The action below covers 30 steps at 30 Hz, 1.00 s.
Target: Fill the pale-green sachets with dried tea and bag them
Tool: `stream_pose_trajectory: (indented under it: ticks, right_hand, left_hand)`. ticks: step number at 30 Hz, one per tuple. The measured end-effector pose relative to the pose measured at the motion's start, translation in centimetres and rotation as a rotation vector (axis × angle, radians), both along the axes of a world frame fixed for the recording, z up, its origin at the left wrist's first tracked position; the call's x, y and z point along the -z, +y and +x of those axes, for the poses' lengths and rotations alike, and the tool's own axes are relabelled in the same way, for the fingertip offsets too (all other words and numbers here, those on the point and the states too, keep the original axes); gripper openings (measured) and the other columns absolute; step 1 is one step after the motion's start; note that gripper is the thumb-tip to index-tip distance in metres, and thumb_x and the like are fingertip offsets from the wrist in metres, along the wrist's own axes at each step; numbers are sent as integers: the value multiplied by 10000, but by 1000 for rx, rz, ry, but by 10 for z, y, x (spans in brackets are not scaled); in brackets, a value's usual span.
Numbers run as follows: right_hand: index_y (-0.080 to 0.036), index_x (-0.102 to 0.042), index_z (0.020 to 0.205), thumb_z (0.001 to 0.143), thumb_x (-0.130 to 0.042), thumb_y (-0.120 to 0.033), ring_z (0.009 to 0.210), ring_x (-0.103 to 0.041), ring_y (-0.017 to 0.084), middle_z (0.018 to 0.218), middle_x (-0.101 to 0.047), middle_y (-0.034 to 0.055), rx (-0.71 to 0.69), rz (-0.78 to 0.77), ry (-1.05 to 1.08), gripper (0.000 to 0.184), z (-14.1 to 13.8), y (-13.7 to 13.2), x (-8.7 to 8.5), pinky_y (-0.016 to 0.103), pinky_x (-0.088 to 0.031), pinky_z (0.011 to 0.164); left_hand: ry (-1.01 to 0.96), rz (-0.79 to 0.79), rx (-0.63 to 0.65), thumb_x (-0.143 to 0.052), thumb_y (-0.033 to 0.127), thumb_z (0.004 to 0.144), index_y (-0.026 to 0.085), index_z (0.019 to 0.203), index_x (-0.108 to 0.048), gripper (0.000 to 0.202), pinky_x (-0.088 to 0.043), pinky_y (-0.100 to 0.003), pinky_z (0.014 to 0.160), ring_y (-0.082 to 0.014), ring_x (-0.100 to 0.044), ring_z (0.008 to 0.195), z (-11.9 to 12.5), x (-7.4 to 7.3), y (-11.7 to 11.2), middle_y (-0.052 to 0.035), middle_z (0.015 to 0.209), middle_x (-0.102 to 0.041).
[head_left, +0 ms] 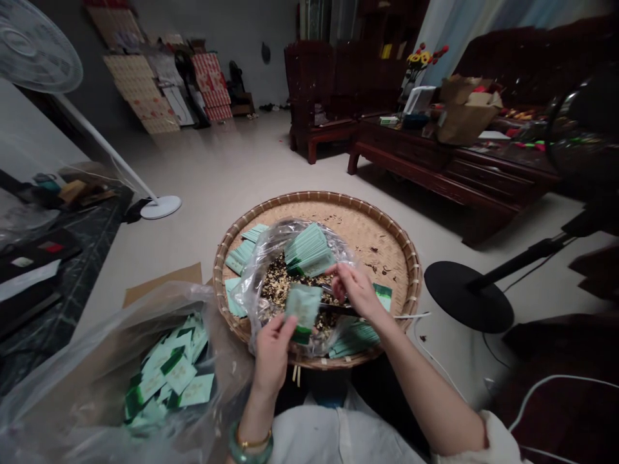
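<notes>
Over my feed, the left hand point(273, 356) pinches a pale green paper sachet point(304, 311) between thumb and fingers, above dark dried flakes point(283, 290) inside a clear plastic bag point(246, 290) lying in a round woven bamboo tray point(316, 194). The right hand point(355, 290) curls nearly closed just beside a slim metal blade point(333, 307); I cannot tell whether it grips it.

Pale green sachet point(304, 308), probably tea-filled, upright

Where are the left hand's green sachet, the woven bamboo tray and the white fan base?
Green sachet point(304, 306): head view, its pale front face.
Woven bamboo tray point(374, 241): head view, its bare floor.
White fan base point(160, 207): head view, its round top.
</notes>
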State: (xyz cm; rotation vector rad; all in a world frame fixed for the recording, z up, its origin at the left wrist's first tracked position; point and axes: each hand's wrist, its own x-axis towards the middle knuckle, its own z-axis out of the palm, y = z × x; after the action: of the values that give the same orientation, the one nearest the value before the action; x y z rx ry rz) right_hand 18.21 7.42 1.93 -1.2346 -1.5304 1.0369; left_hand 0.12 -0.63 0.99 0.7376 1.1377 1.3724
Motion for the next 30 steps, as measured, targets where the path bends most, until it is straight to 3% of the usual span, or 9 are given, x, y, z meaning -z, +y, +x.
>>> stream_pose_trajectory:
  ticks: [3, 5, 6, 9, 14, 19, 25, 30]
  right_hand:
    - [-181, -617, 978, 864, -489, -436, 574, -579, 157, 717, -630, 29, 163, 128, -196, 308, 6, 21, 12, 270, -459, 546]
    - [-170, -622, 1019, 822, -559, -362, 661, -607, 184, 839, -668, 72, 196, 228, -359, 282, 5, 34, 22, 311, -483, 643]
    - [-165, -625, 1024, 808, -578, -335, 691, -612, 195, 876, -674, 87, 204, 258, -419, 278, 4, 39, 26, 327, -486, 675]
    - [-156, -638, 993, 790, -598, -280, 736, -621, 214, 916, -683, 103, 232, 294, -510, 241, -2, 46, 37, 340, -490, 703]
    - [-185, -655, 1004, 821, -559, -263, 753, -649, 214, 958, -710, 79, 288, 290, -499, 221, -9, 39, 41, 326, -491, 705]
    - [-206, -679, 895, 851, -528, -293, 717, -636, 201, 868, -712, 51, 331, 318, -460, 180, -8, 30, 38, 306, -473, 683]
    - [-193, -650, 814, 869, -517, -286, 700, -588, 178, 837, -673, 67, 173, 448, -294, 172, 8, 19, 21, 285, -465, 641]
    - [-203, -649, 844, 875, -516, -286, 676, -586, 164, 814, -673, 54, 85, 458, -217, 159, 18, 1, 3, 269, -463, 598]
  left_hand:
    - [-268, 193, -459, -738, 593, 593, 291, 902, -708, 433, -503, -207, 550, -135, -665, 640, -12, -8, -3, 50, 822, -739]
    - [-347, 293, -555, -679, 707, 551, 387, 1075, -645, 615, -527, -208, 609, -149, -685, 791, -19, -15, -4, 68, 993, -728]
    - [-352, 325, -558, -648, 734, 560, 415, 1148, -600, 670, -535, -218, 654, -162, -680, 874, -21, -18, -4, 62, 1072, -709]
    - [-303, 336, -494, -614, 731, 614, 335, 1253, -545, 755, -536, -262, 774, -217, -633, 1052, -19, -22, -5, -34, 1226, -642]
    - [-142, 239, -268, -703, 393, 746, 250, 1198, -573, 491, -508, -347, 893, -250, -594, 1128, -3, -15, -2, -103, 1224, -633]
    - [188, 176, -63, -680, 311, 762, 190, 1144, -599, 410, -453, -384, 996, -256, -534, 1205, 10, -2, 6, -127, 1264, -598]
    - [513, 279, -98, -587, 287, 832, 224, 1300, -479, 484, -353, -410, 1090, -242, -423, 1305, 5, 17, 18, -111, 1435, -425]
    - [637, 340, -118, -572, 277, 849, 249, 1346, -428, 518, -373, -394, 1077, -233, -403, 1317, 0, 17, 27, -96, 1441, -415]
